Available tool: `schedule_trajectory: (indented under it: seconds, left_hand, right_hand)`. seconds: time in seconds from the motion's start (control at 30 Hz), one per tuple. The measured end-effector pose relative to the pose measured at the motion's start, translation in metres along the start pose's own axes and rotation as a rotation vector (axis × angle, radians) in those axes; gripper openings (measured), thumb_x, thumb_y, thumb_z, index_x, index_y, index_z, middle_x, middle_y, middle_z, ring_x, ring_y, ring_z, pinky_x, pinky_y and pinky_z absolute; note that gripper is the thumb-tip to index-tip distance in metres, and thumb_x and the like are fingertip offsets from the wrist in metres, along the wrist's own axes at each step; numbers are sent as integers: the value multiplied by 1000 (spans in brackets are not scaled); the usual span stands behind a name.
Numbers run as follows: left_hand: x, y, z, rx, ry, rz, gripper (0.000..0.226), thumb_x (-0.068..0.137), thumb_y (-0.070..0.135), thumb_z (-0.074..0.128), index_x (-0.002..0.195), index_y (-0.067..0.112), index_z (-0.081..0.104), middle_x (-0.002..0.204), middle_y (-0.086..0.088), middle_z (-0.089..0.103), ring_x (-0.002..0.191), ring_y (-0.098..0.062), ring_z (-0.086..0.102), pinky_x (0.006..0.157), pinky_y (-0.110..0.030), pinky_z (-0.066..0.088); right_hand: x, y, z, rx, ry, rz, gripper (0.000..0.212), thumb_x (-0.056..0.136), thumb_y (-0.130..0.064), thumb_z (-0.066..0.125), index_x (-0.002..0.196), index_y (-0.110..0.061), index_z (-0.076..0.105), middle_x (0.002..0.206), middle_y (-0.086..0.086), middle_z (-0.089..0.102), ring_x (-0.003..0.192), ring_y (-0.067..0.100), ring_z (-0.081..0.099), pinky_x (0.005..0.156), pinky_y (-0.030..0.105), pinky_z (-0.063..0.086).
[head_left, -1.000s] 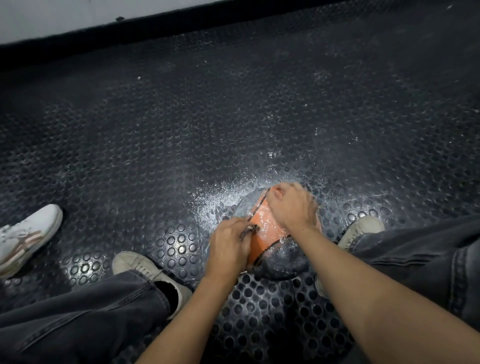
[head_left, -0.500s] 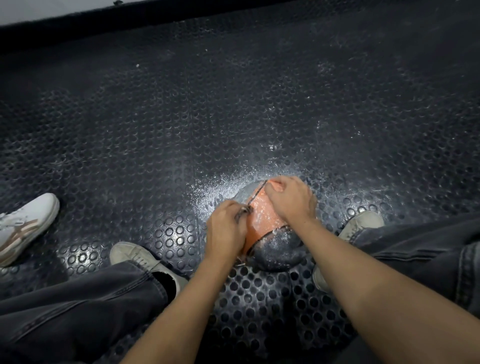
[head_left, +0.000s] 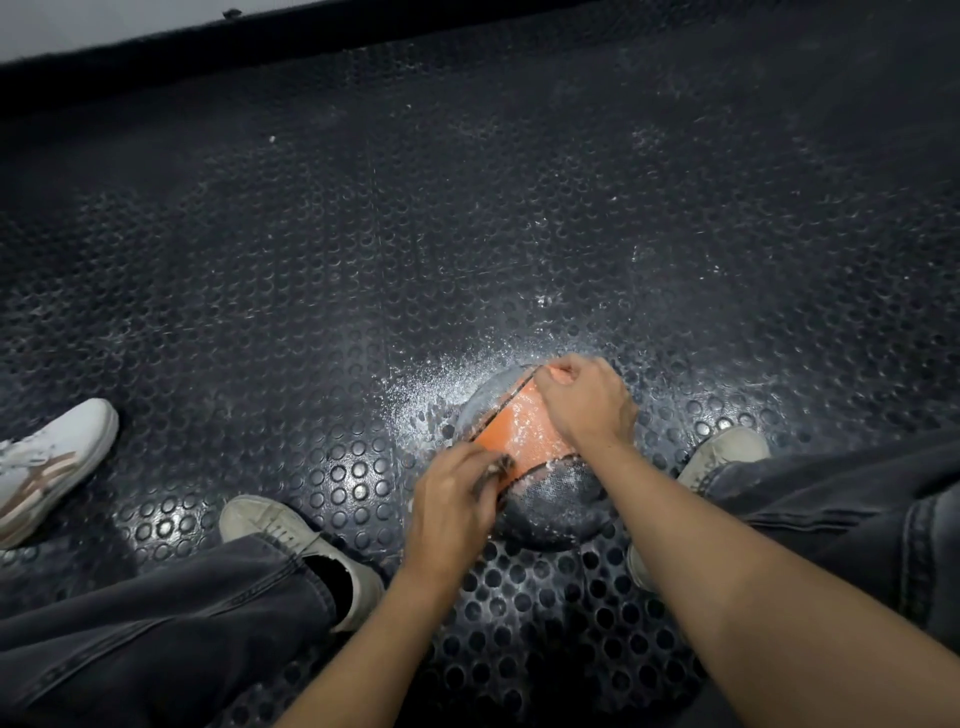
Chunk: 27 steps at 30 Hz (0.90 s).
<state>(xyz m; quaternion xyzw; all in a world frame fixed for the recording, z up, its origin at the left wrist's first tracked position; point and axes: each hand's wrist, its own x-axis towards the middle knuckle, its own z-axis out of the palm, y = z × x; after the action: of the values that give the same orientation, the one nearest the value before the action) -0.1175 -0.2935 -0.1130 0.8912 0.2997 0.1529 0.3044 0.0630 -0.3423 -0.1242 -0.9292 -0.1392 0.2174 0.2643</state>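
Observation:
An orange and black ball, speckled with white foam or powder, sits on the dark studded floor mat between my feet. My left hand pinches a small dark scrubbing pad against the ball's left side. My right hand lies over the ball's top right, fingers curled on it. The ball's right side is hidden under that hand.
White residue spreads over the mat left of and behind the ball. My two pale shoes flank the ball. Another person's white shoe is at the far left. A black skirting and a pale wall run along the top.
The left hand has slid slightly down the ball's left side with the pad. The right hand stays on top. The view has shifted a little.

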Motion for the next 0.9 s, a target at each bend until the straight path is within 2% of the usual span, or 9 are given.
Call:
schedule_trajectory:
  seconds: [0.07,0.23,0.33,0.47,0.6,0.67,0.8,0.83,0.9]
  left_hand:
    - [-9,-2,2,19,-26,28,22,77,7,77,99,9,73,92,0,70,82,-8,59,76,-26,55]
    - [33,2,-3,-20,26,-115,8,88,9,66,92,8,73,85,7,62,71,-1,52,67,-3,42]
    - [15,0,-3,-30,21,-75,13,85,8,68,97,9,73,91,9,63,78,-2,56,76,1,41]
    - [-6,-3,-2,8,-30,37,20,78,10,74,98,9,74,93,0,70,83,-7,59,80,-21,52]
    - [36,1,-8,0,-6,-57,10,88,12,66,94,10,74,88,4,65,76,-4,54,71,-8,42]
    - [37,-1,-8,1,1,-64,11,89,13,65,96,10,73,90,5,65,77,-5,56,73,-11,46]
    - [-8,-7,-1,4,-18,30,18,82,17,68,98,10,73,95,0,69,83,-10,61,77,-33,58]
    - [-12,-7,0,18,-35,50,20,80,16,69,99,10,73,96,-1,70,85,-12,62,78,-34,57]
    - [1,-4,-2,17,-43,76,16,81,14,70,96,9,74,93,-1,70,82,-12,62,77,-22,53]
  right_hand:
    - [1,2,0,2,-8,-28,36,92,-55,55,121,-34,64,119,-5,60,97,16,53,103,47,44]
    - [-1,-2,5,-52,-32,-68,43,90,-60,53,123,-34,63,125,-5,59,112,21,54,109,52,36]
    - [-1,-2,5,-40,-10,-61,41,90,-58,54,122,-34,63,125,-4,58,105,18,53,108,52,37]
    - [1,-3,4,-74,39,-58,38,93,-54,53,120,-30,66,118,-1,60,92,15,53,101,47,46]
    - [1,-7,7,-111,50,-68,42,91,-56,52,119,-29,68,109,-2,62,91,20,60,93,44,51]
    - [0,-8,6,-118,49,-62,40,92,-54,52,119,-30,68,111,-1,62,92,20,59,94,45,51]
    - [2,-6,4,-103,51,-61,33,94,-51,51,116,-31,67,114,-2,62,89,17,57,97,46,49]
    - [3,-5,5,-105,47,-71,33,94,-51,51,115,-31,67,113,-3,62,88,17,57,98,46,48]
    - [2,-7,5,-111,34,-90,34,95,-52,50,115,-31,67,111,-4,62,90,17,57,100,47,46]
